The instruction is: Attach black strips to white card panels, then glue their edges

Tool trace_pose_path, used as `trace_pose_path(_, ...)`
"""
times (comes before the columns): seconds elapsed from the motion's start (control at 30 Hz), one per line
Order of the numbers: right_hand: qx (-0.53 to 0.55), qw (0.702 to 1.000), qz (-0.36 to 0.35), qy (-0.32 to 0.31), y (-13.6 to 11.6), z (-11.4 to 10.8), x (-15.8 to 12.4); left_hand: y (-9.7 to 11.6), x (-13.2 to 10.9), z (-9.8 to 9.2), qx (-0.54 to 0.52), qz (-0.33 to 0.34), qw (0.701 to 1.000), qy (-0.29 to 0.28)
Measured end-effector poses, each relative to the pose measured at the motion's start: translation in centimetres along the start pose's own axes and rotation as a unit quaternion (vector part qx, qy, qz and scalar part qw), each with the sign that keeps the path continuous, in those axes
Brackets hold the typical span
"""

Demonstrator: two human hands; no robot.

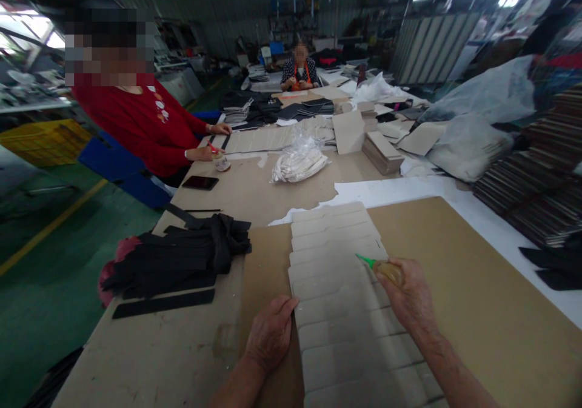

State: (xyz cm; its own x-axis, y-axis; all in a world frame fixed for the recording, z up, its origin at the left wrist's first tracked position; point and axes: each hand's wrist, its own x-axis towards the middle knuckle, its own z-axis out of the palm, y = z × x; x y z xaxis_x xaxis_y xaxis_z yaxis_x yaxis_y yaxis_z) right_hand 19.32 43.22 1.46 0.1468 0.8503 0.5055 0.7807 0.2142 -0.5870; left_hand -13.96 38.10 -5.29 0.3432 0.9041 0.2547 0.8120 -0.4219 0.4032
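A long row of overlapping light grey board pieces (336,299) runs away from me over a brown sheet. My right hand (409,293) is wrapped round a glue bottle (390,271), whose green nozzle points left over the row. At the row's left edge rests my left hand (271,332), its fingers close together and the tips touching the edge; whether anything is pinched there is hidden. Black strips (177,256) lie in a pile to the left, with a single strip in front of them.
Across the table, a person in red (136,123) works at another grey row. A phone (200,182), a plastic bag of white pieces (300,162) and a board stack (382,153) lie beyond. Tall dark stacks (541,165) stand at right. Another person (300,71) sits at the far end.
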Motion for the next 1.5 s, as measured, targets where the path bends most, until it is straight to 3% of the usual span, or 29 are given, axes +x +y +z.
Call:
trace_pose_path(0.23,0.015,0.999,-0.035,-0.038,-1.9,1.3,-0.9,0.4,-0.2,-0.2,-0.011,-0.017,0.999,-0.024)
trace_pose_path(0.4,0.023,0.998,-0.040,-0.032,-3.2,2.0,-1.2,0.7,0.0,-0.4,-0.027,-0.022,0.999,-0.033)
trace_pose_path(0.57,0.052,0.994,-0.061,-0.073,-5.0,2.7,-1.8,0.8,0.2,-0.6,-0.043,-0.020,0.998,-0.037)
trace_pose_path(0.73,0.058,0.995,-0.051,-0.063,-6.0,3.3,-2.1,1.1,0.3,-0.7,-0.047,-0.029,0.997,-0.044)
trace_pose_path(0.93,0.088,0.989,-0.060,-0.106,-7.6,4.7,-2.9,1.1,0.2,-0.5,-0.046,-0.033,0.997,-0.046)
trace_pose_path(1.5,0.117,0.983,-0.054,-0.130,-10.1,6.4,-3.8,1.3,0.2,-0.7,-0.046,-0.028,0.997,-0.052)
